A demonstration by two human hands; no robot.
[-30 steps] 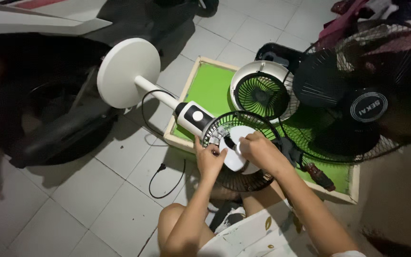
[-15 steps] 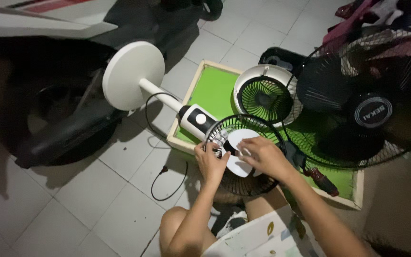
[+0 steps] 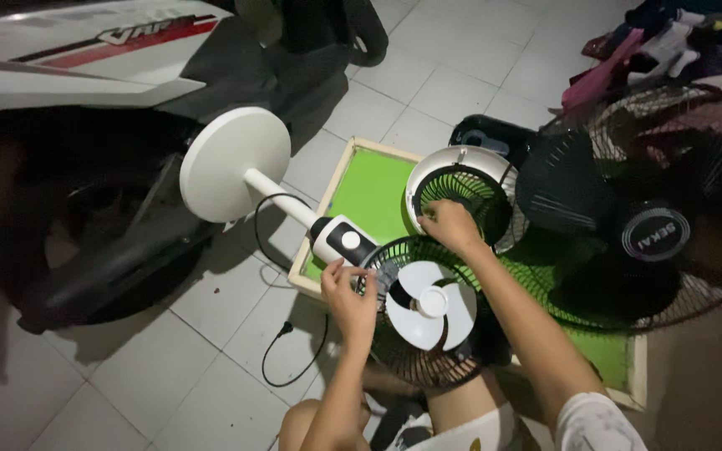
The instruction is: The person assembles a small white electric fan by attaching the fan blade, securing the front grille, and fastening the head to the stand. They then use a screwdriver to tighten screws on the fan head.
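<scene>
We had the small white fan (image 3: 353,242) lying on its side across the edge of the green tray (image 3: 369,188), its round base (image 3: 236,164) out over the floor tiles. Our left hand (image 3: 348,292) pinched the rim of the black rear grille (image 3: 428,367) beside the white blades (image 3: 429,302); our right hand (image 3: 449,225), fingers curled, rested on the grille's far edge. With the blades uncovered, we judged a slip could bend one or tip the fan off the tray.

a round black-and-silver label (image 3: 655,236) sits at the black fan's hub, right.
</scene>
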